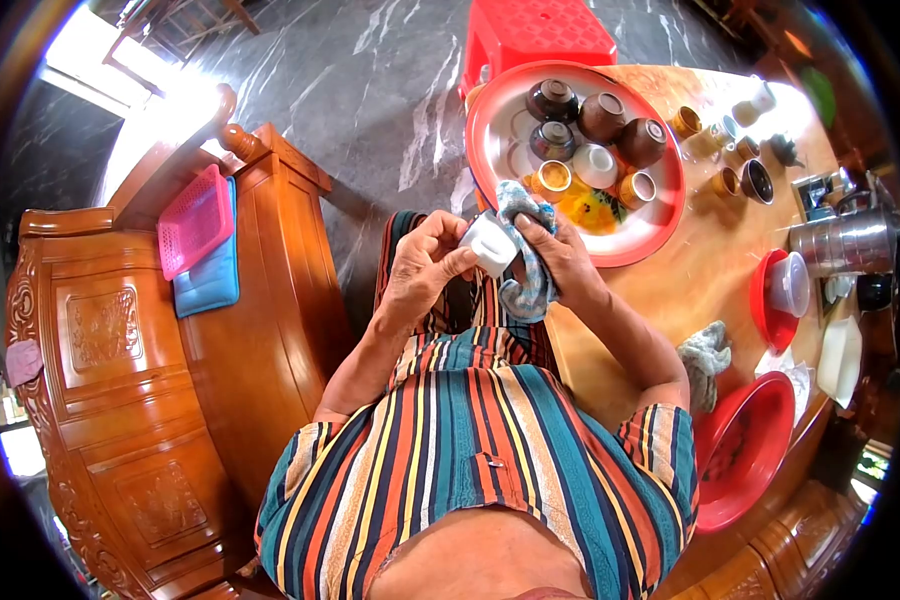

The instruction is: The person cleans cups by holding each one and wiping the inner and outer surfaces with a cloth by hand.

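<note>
Head view: left grip [432,258] pinches a cup [489,246], right grip [562,258] clamps the cloth [527,298], seemingly mid-wipe! One o'clock, tray [505,150] holds more cups [602,118]; wiped or waiting, can't tell.

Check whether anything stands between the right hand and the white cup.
Yes: the patterned cloth, held in the right hand, lies between it and the white cup. The left hand holds the cup directly.

The cup [488,248] is white, the cloth [530,292] mottled blue and white, the shirt [420,440] striped teal, orange, cream and black. At far right, the white tray [503,155] has a red rim and yellow flower [588,212].
</note>
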A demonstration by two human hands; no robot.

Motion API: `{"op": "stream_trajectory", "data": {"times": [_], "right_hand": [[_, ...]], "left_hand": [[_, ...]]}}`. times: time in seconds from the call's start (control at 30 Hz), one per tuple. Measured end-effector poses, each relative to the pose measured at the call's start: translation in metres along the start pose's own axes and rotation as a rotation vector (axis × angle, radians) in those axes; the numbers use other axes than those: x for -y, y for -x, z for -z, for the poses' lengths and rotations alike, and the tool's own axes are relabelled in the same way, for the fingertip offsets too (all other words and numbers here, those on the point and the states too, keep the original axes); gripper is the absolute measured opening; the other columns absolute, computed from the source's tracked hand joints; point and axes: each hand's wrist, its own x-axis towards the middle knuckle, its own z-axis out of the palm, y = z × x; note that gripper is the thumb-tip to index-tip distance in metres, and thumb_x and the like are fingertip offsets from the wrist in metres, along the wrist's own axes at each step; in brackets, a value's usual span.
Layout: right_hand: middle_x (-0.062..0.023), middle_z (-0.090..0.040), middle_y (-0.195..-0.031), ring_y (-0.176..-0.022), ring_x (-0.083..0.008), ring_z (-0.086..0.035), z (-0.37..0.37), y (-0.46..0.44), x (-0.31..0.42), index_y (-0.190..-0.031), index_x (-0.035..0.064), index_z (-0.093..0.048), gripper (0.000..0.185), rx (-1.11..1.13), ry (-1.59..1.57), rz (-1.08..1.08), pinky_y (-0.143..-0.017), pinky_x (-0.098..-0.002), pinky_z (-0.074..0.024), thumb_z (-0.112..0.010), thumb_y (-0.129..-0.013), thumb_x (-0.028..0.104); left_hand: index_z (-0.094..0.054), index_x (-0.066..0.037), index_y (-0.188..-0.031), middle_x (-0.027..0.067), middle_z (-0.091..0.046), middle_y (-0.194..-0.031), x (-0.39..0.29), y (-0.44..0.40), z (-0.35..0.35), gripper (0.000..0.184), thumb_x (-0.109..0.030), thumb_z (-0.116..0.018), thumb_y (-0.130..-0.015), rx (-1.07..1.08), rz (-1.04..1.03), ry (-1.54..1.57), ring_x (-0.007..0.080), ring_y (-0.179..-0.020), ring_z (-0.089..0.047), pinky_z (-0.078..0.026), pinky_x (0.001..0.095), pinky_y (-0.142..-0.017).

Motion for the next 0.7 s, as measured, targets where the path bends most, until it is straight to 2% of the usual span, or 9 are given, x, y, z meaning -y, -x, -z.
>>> {"op": "stream_trajectory", "data": {"times": [0.07, 0.1, 0.13, 0.2, 0.23, 0.4, 0.5, 0.63, 0.7], "right_hand": [[0.0016, -0.059, -0.084, -0.069, -0.0052, -0.057, -0.004, 0.005, 0.008, -0.111, 0.0055, -0.055, 0.024, 0.063, 0.106, 0.101, -0.058, -0.0201, -0.0473, -0.058, -0.094, 0.022], [0.0016, -0.057, -0.087, -0.077, -0.0055, -0.055, -0.006, 0.009, 0.012, -0.114, 0.0064, -0.053, 0.026, 0.088, 0.121, 0.08, -0.068, -0.02, -0.0461, -0.058, -0.095, 0.024], [0.0016, -0.057, -0.087, -0.077, -0.0055, -0.055, -0.005, 0.008, 0.011, -0.114, 0.0064, -0.053, 0.026, 0.088, 0.12, 0.08, -0.068, -0.02, -0.0461, -0.058, -0.095, 0.024], [0.0005, -0.055, -0.095, -0.088, -0.0078, -0.052, -0.006, 0.007, 0.009, -0.116, 0.0054, -0.052, 0.031, 0.129, 0.336, 0.331, -0.08, -0.0232, -0.0427, -0.061, -0.093, 0.023], [-0.0021, -0.054, -0.102, -0.095, -0.0118, -0.049, -0.008, 0.01, 0.013, -0.118, 0.004, -0.05, 0.036, 0.125, 0.383, 0.315, -0.088, -0.0271, -0.0393, -0.065, -0.09, 0.02], [-0.008, -0.055, -0.106, -0.1, -0.0186, -0.052, -0.008, 0.012, 0.027, -0.121, 0.0032, -0.049, 0.045, 0.191, 0.609, 0.307, -0.091, -0.0321, -0.0403, -0.07, -0.084, 0.015], [-0.0134, -0.056, -0.114, -0.107, -0.0281, -0.055, -0.005, 0.008, 0.034, -0.124, 0.0044, -0.047, 0.058, 0.306, 0.749, 0.51, -0.093, -0.0371, -0.0415, -0.076, -0.077, 0.022], [-0.0127, -0.057, -0.112, -0.103, -0.0287, -0.057, -0.003, 0.011, 0.041, -0.124, 0.004, -0.047, 0.06, 0.337, 0.8, 0.436, -0.09, -0.0374, -0.0438, -0.077, -0.076, 0.024], [-0.0116, -0.059, -0.104, -0.095, -0.0258, -0.059, -0.003, 0.013, 0.044, -0.121, 0.0035, -0.05, 0.056, 0.329, 0.901, 0.384, -0.085, -0.0349, -0.0458, -0.077, -0.077, 0.024]], "left_hand": [[-0.053, -0.001, -0.098, 0.0052, -0.062, -0.086, 0.002, -0.002, 0.001, 0.022, -0.016, -0.066, -0.089, -0.016, 0.041, 0.235, 0.0085, -0.074, -0.058, -0.048, 0.0209, -0.065], [-0.053, -0.002, -0.097, 0.0067, -0.063, -0.084, 0.004, -0.002, 0.0, 0.021, -0.017, -0.065, -0.09, -0.034, 0.061, 0.32, 0.0104, -0.07, -0.059, -0.047, 0.0221, -0.062], [-0.053, -0.002, -0.097, 0.0067, -0.063, -0.084, 0.005, -0.002, 0.001, 0.021, -0.017, -0.065, -0.09, -0.035, 0.062, 0.32, 0.0104, -0.07, -0.059, -0.047, 0.0221, -0.062], [-0.054, -0.003, -0.098, 0.0068, -0.064, -0.085, 0.009, -0.002, 0.002, 0.02, -0.018, -0.064, -0.09, -0.063, 0.156, 0.531, 0.0104, -0.071, -0.059, -0.047, 0.0229, -0.062], [-0.056, -0.002, -0.1, 0.0066, -0.064, -0.088, 0.013, -0.003, 0.001, 0.02, -0.019, -0.063, -0.091, -0.075, 0.158, 0.576, 0.0102, -0.073, -0.059, -0.047, 0.0235, -0.062], [-0.057, -0.001, -0.106, 0.0059, -0.064, -0.093, -0.002, 0.001, -0.014, 0.023, -0.019, -0.06, -0.093, -0.141, 0.252, 0.627, 0.0094, -0.078, -0.059, -0.047, 0.0229, -0.063], [-0.056, 0.0, -0.109, 0.0059, -0.064, -0.095, 0.0, 0.002, -0.012, 0.026, -0.02, -0.06, -0.093, -0.142, 0.27, 0.654, 0.0092, -0.079, -0.059, -0.047, 0.0228, -0.064], [-0.056, 0.0, -0.11, 0.0065, -0.065, -0.095, -0.002, 0.0, -0.012, 0.027, -0.019, -0.061, -0.092, -0.141, 0.297, 0.642, 0.0099, -0.08, -0.06, -0.047, 0.0235, -0.064], [-0.056, 0.0, -0.111, 0.0073, -0.065, -0.095, 0.005, 0.0, -0.008, 0.028, -0.019, -0.063, -0.091, -0.075, 0.28, 0.635, 0.0108, -0.08, -0.06, -0.048, 0.0241, -0.064]]}}
